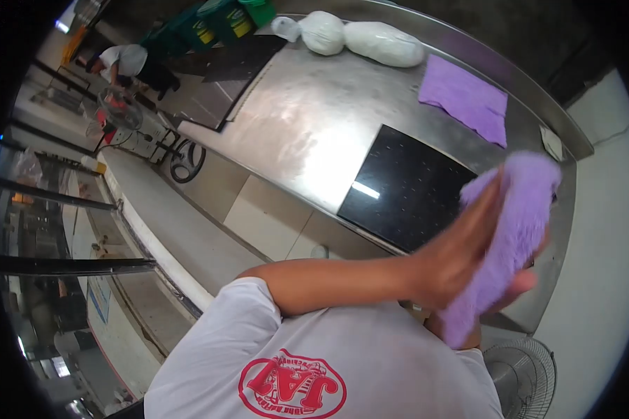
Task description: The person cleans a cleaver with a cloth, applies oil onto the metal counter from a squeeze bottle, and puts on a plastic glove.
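A shiny metal table (pixel 286 119) with a raised edge is seen in a room with a pale floor (pixel 265 216). One fluffy purple cloth (pixel 500 258) is held up over the near right part of the table, close to the front of the white shirt (pixel 370 356). It is longer than it is wide. Its long axis is slanted, with the top end pointed away and to the right, and the bottom end pointed back at the body.

The cloth is grasped by the left hand (pixel 461 258), which is blurred. The right hand (pixel 518 284) is mostly hidden behind the cloth, so how tight its grip is cannot be told.

Two purple cloths are counted in all: the held one, and one flat cloth (pixel 465 98) laid near the far edge. One shiny black board (pixel 405 188) is seen on the table, partly covered by the left hand. Two big white wrapped lumps (pixel 356 40) are lined up at the far edge. Two fans are seen: one near fan (pixel 521 377) and one far fan (pixel 119 108). One other person (pixel 129 63) is bent over near the far fan.
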Tool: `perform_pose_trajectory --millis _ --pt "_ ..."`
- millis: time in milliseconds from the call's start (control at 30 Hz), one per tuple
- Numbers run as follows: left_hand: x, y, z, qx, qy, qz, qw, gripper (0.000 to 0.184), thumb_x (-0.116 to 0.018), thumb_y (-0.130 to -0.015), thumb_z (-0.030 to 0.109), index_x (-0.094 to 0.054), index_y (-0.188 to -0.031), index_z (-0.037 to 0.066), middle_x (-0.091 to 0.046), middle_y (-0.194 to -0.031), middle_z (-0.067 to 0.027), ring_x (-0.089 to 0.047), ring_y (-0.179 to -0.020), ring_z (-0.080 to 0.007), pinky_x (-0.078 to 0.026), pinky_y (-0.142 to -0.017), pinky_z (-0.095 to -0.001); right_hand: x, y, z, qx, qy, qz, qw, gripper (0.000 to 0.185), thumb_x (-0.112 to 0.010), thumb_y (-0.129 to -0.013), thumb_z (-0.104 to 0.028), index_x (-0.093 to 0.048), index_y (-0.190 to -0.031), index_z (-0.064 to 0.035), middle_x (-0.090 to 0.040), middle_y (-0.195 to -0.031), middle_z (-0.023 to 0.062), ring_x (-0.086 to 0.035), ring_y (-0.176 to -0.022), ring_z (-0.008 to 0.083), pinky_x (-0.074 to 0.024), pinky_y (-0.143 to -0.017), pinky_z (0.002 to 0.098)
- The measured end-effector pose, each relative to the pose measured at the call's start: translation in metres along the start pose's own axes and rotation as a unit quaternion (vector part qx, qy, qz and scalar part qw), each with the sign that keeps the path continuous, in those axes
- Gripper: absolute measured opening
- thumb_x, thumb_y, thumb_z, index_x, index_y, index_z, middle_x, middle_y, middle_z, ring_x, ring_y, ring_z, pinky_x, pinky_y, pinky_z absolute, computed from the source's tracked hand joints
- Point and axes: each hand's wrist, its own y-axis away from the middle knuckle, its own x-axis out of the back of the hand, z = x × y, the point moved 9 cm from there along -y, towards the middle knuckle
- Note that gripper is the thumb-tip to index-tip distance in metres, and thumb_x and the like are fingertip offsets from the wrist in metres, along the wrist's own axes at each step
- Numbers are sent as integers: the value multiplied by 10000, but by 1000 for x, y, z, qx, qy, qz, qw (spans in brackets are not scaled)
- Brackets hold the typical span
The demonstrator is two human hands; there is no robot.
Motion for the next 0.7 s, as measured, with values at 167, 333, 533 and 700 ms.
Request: perform_pose_trajectory --millis 167,333,533,700 --pt "133 4 40 25 -11 117 993 644 -510 -998 313 -226 -1508 39 -343 -1460 -270 -411 -1329 -437 -357 -1075 -462 -70 32 112 -140 91 -212 963 891 -528 -888 -701 -408 -1421 1 -555 -1330 103 -531 -1227 242 -411 -1060 401" --pt "232 50 77 101 -190 183 959 336 -588 -975 271 -513 -1186 20 -645 -959 -201 -677 -859 -341 -515 -762 -406 -160 40 171 -85 267 -349 895 591 -557 -973 -490 -590 -1225 43 -576 -1315 127 -545 -1196 322 -405 -1046 446" --pt "331 132 118 168 -141 398 891 294 -608 -969 281 -622 -1048 -2 -671 -760 -114 -677 -696 -269 -522 -670 -333 -209 49 254 -131 184 -447 866 718 -617 -921 -516 -483 -1347 45 -534 -1365 139 -529 -1222 278 -393 -1058 426" --pt "273 165 117 89 -291 269 914 595 -512 -997 288 -336 -1512 49 -251 -1587 -187 -195 -1485 -353 -196 -1201 -430 -220 23 293 -240 -7 -221 945 647 -645 -922 -355 -431 -1389 39 -518 -1361 156 -533 -1213 270 -425 -1027 398"
